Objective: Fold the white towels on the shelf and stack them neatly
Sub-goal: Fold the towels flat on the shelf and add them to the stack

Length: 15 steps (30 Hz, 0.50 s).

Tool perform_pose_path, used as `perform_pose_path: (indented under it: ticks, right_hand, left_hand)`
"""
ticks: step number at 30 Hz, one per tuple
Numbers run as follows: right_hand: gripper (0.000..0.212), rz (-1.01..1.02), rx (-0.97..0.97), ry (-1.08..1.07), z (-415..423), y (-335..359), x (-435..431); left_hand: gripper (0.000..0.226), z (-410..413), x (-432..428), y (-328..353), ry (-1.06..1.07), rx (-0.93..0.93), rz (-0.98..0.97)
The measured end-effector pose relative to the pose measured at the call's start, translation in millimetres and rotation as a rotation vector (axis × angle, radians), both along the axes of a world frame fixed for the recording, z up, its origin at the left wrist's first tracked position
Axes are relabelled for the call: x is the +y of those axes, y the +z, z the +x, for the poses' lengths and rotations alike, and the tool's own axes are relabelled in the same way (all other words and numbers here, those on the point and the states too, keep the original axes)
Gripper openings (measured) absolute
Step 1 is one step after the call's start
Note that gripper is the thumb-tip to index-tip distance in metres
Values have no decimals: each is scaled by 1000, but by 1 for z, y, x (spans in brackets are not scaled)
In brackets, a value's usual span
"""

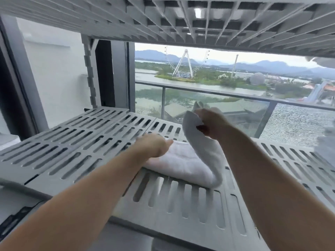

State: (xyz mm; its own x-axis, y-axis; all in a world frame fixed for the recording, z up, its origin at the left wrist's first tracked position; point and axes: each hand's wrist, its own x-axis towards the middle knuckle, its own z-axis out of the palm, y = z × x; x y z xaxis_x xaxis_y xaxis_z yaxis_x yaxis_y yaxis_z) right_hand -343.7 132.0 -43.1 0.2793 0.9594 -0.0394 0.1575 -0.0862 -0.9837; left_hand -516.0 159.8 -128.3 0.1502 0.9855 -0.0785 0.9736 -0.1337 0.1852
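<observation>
**Item: white towel** (183,161). It lies near the middle of the slotted grey shelf (76,153), partly folded. One portion is flat on the slats, and one end is lifted in an arch to the right.

**Handling (judged):** light, soft and limp terry. It holds no shape of its own and sags wherever it is unsupported. It is not fragile and not slippery, though the layers may slide over each other. It is best taken by a corner or hem, with the flat part pinned so the fold lands square.

**Right hand** (210,122): fingers and thumb curled closed, pinching the raised end of the towel above the shelf.

**Left hand** (154,145): resting on the flat part of the towel at its left side. It is blurred, with one fingertip pointing right. Whether it pinches an edge or only presses down cannot be told.

**Surroundings:** upper shelf (199,20) with a gridded underside overhead. Behind is the window (145,73), and beyond it the balcony railing (217,93) and a distant Ferris wheel (185,62).
</observation>
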Motion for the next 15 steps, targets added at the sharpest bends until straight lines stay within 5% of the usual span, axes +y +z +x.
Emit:
perform_pose_path:
  ticks: [9,15]
  right_hand:
    - [22,-159,-504,-17,-92,-33,44]
    - [13,-75,-669,-25,-118,-56,58]
  left_hand:
    - [28,-78,28,8,112,-1029,-253]
    - [39,-90,32,11,148,-1175,-372]
